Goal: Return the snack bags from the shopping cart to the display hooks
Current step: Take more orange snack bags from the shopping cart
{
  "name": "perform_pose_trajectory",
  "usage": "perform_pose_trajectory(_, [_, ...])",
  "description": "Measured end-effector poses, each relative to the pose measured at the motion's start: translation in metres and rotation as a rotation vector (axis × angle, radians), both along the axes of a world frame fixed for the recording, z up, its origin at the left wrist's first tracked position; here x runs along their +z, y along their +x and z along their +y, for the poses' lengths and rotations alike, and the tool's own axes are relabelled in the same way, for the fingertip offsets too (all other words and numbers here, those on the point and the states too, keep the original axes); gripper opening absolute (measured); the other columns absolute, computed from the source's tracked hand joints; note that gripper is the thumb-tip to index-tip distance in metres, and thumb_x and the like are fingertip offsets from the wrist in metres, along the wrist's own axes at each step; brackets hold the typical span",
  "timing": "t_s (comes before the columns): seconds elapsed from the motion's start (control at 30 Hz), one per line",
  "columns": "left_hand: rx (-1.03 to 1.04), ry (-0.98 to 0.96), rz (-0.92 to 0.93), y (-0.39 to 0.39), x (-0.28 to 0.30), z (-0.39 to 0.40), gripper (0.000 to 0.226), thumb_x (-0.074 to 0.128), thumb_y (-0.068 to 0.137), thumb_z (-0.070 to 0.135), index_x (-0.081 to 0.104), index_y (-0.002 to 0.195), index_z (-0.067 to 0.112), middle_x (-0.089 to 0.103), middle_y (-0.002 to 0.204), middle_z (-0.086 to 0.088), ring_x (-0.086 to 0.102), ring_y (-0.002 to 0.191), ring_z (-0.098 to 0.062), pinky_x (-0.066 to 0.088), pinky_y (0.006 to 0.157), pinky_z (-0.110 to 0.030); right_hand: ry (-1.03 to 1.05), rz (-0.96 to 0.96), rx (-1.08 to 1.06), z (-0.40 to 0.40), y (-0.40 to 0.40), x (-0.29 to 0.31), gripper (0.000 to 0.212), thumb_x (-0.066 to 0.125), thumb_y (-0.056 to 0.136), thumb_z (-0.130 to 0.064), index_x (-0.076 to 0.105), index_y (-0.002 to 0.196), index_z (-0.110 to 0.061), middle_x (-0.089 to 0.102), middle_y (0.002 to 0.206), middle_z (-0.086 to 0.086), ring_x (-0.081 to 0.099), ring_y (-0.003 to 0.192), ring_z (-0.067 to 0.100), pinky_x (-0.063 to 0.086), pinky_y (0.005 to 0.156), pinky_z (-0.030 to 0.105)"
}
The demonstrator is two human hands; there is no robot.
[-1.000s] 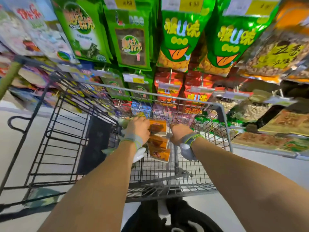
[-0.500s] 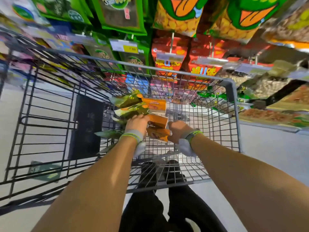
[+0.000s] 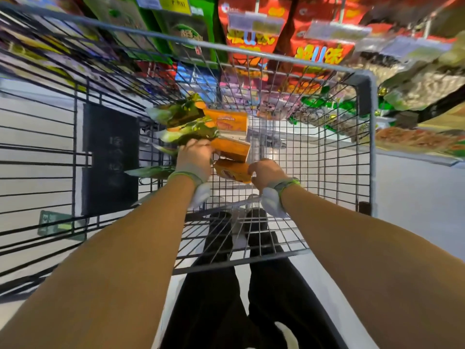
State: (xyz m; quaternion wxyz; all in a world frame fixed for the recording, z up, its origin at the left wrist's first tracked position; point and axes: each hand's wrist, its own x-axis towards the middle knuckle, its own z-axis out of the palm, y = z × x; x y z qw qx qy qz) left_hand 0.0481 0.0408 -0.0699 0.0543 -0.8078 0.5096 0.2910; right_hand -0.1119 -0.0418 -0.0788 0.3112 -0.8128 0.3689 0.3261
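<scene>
1. The snack bags (image 3: pixel 227 147), orange and green, sit bunched inside the shopping cart (image 3: pixel 362 79), fanning toward eleven o'clock from both hands.
2. The left hand (image 3: pixel 195 157) is closed on the bunch; nearer.
3. The right hand (image 3: pixel 266 172) pinches the lowest orange bag (image 3: pixel 232 171).
4. The display hooks (image 3: pixel 256 6) hang at twelve o'clock, well apart.

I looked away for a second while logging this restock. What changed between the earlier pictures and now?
The view tilted further down into the cart. The left hand gathered orange and green snack bags into a fanned bunch and lifted them; the right hand took hold of the lowest orange bag. Both hands stay inside the cart; no bag has reached the hooks.
</scene>
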Motion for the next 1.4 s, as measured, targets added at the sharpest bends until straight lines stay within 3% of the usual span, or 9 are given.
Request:
perform_pose_trajectory(0.23, [-0.033, -0.153, -0.019, 0.000, -0.005, -0.008, 0.046, 0.049, 0.082, -0.001, 0.058, 0.125, 0.013, 0.057, 0.131, -0.004, 0.041, 0.124, -0.028, 0.031, 0.097, -0.038, -0.029, -0.065, -0.151, -0.006, 0.006, -0.012, 0.029, 0.047, 0.095, -0.010, 0.066, 0.116, -0.003, 0.062, 0.119, 0.020, 0.059, 0.109, 0.034, 0.049, 0.094, 0.034])
perform_pose_trajectory(0.37, [-0.013, -0.149, -0.045, -0.005, 0.001, -0.016, 0.032, 0.050, 0.089, 0.009, 0.065, 0.116, 0.018, 0.062, 0.124, -0.001, 0.042, 0.124, -0.025, 0.030, 0.103, -0.038, 0.023, -0.072, -0.136, -0.009, 0.004, -0.009, 0.028, 0.051, 0.092, -0.012, 0.067, 0.112, -0.002, 0.059, 0.120, 0.019, 0.058, 0.110, 0.034, 0.047, 0.091, 0.032])
perform_pose_trajectory(0.57, [0.173, -0.152, -0.024, 0.002, 0.014, -0.022, 0.025, 0.056, 0.084, 0.008, 0.073, 0.087, 0.025, 0.065, 0.101, -0.009, 0.056, 0.106, -0.035, 0.048, 0.091, -0.039, -0.002, -0.115, -0.150, -0.014, -0.006, 0.017, 0.028, 0.048, 0.094, -0.011, 0.066, 0.113, -0.002, 0.055, 0.124, 0.018, 0.056, 0.113, 0.034, 0.045, 0.094, 0.032])
perform_pose_trajectory(0.77, [0.288, -0.199, -0.021, 0.010, 0.034, -0.029, 0.026, 0.049, 0.091, 0.008, 0.069, 0.101, 0.021, 0.065, 0.113, -0.011, 0.057, 0.105, -0.032, 0.048, 0.084, -0.035, 0.009, -0.246, -0.386, -0.019, -0.009, 0.049, 0.024, 0.048, 0.092, -0.007, 0.056, 0.115, -0.004, 0.059, 0.097, 0.015, 0.055, 0.088, 0.025, 0.042, 0.073, 0.029])
perform_pose_trajectory(0.9, [0.364, -0.302, 0.071, 0.017, 0.056, -0.034, 0.020, 0.050, 0.090, 0.006, 0.053, 0.109, 0.012, 0.068, 0.102, -0.007, 0.063, 0.094, -0.031, 0.050, 0.073, -0.036, -0.030, -0.304, -0.411, -0.026, -0.005, 0.068, 0.031, 0.044, 0.096, -0.013, 0.052, 0.125, -0.007, 0.062, 0.117, 0.023, 0.060, 0.107, 0.037, 0.049, 0.087, 0.039])
perform_pose_trajectory(1.03, [0.393, -0.366, 0.131, 0.025, 0.083, -0.042, 0.026, 0.048, 0.089, 0.003, 0.060, 0.112, 0.006, 0.067, 0.105, -0.016, 0.062, 0.100, -0.035, 0.048, 0.082, -0.040, -0.082, -0.363, -0.429, -0.039, 0.003, 0.092, 0.032, 0.042, 0.097, -0.010, 0.052, 0.127, -0.006, 0.062, 0.120, 0.024, 0.058, 0.109, 0.037, 0.046, 0.088, 0.036])
perform_pose_trajectory(1.2, [0.472, -0.514, 0.218, 0.034, 0.116, -0.046, 0.024, 0.048, 0.088, 0.001, 0.066, 0.104, 0.004, 0.067, 0.106, -0.019, 0.061, 0.100, -0.035, 0.050, 0.079, -0.035, -0.121, -0.401, -0.478, -0.052, 0.012, 0.125, 0.033, 0.043, 0.097, -0.010, 0.051, 0.128, -0.004, 0.061, 0.121, 0.022, 0.058, 0.111, 0.037, 0.046, 0.088, 0.035])
perform_pose_trajectory(1.3, [0.461, -0.550, 0.193, 0.038, 0.142, -0.051, 0.024, 0.051, 0.088, 0.003, 0.066, 0.106, 0.005, 0.068, 0.110, -0.017, 0.060, 0.104, -0.034, 0.050, 0.084, -0.035, -0.151, -0.433, -0.477, -0.054, 0.015, 0.146, 0.032, 0.044, 0.096, -0.011, 0.052, 0.126, -0.003, 0.060, 0.123, 0.021, 0.057, 0.105, 0.032, 0.044, 0.084, 0.033])
perform_pose_trajectory(1.4, [0.445, -0.597, 0.176, 0.042, 0.162, -0.058, 0.022, 0.051, 0.090, 0.002, 0.067, 0.104, 0.007, 0.067, 0.111, -0.017, 0.061, 0.102, -0.036, 0.051, 0.086, -0.041, -0.157, -0.463, -0.480, -0.060, 0.021, 0.167, 0.035, 0.046, 0.096, -0.015, 0.052, 0.129, -0.006, 0.061, 0.124, 0.018, 0.057, 0.112, 0.033, 0.045, 0.090, 0.033])
